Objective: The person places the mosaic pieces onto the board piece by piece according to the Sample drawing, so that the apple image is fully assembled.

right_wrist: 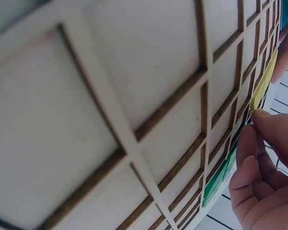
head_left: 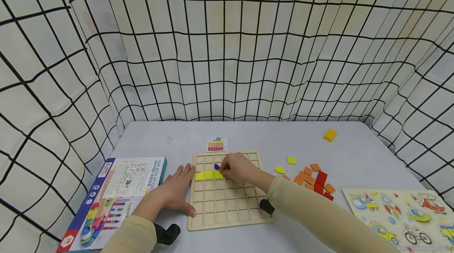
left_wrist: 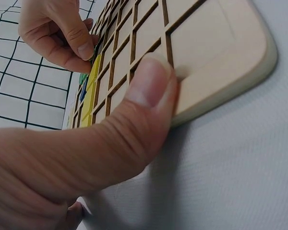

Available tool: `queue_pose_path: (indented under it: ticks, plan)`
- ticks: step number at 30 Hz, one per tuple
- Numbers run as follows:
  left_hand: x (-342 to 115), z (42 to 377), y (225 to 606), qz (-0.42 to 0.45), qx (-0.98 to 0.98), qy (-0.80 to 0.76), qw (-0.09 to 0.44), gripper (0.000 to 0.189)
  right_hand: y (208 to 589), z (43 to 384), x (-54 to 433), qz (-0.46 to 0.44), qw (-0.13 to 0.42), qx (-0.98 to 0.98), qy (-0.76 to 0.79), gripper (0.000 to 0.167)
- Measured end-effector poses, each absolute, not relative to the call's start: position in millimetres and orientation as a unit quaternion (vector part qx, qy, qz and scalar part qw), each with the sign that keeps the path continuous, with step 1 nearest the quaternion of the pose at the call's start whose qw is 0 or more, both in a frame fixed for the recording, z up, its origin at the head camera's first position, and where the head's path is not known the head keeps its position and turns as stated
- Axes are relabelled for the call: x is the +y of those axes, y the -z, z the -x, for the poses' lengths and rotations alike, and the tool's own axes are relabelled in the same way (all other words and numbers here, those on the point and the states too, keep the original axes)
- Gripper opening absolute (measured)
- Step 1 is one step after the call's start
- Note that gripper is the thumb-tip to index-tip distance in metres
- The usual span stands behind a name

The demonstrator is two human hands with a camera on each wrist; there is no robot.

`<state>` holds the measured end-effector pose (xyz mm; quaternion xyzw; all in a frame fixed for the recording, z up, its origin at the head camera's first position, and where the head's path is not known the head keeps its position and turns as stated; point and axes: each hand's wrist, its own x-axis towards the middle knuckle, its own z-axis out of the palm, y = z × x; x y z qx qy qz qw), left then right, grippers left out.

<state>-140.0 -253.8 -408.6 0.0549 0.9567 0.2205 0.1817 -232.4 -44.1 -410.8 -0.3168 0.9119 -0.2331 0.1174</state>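
Observation:
A wooden grid board point(head_left: 213, 205) lies on the table. My left hand point(head_left: 175, 190) rests along its left side with fingers spread, the thumb point(left_wrist: 151, 79) pressing on the frame near a corner. Over the upper part of the board, my right hand point(head_left: 237, 168) has thumb and index finger pinched at the end of a row of yellow tiles point(head_left: 209, 175). The yellow tile point(right_wrist: 256, 99) at the thumb tip is partly covered by the fingers. A dark blue piece point(head_left: 217, 166) sits just above that row. Green pieces point(right_wrist: 221, 177) show on the board beside the right hand.
A pattern card point(head_left: 217, 144) lies behind the board. Loose orange and red tiles point(head_left: 308, 176), with some yellow ones, lie to the right. A boxed toy set point(head_left: 117, 201) is at left, a picture puzzle board point(head_left: 393, 215) at right. Black netting point(head_left: 223, 60) surrounds the table.

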Motion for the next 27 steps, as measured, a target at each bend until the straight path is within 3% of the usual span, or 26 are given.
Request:
queue_pose_path:
  ticks: [11,27]
  plan:
    - [-253,142,412,-0.056,0.956,-0.218,0.187,0.132,401,242,-14,0.322,0.107,0.906,0.254,0.013]
    - [-256,142,408,-0.058,0.958,-0.217,0.176,0.132,386,295,128,0.194,0.086,0.941,0.265,0.021]
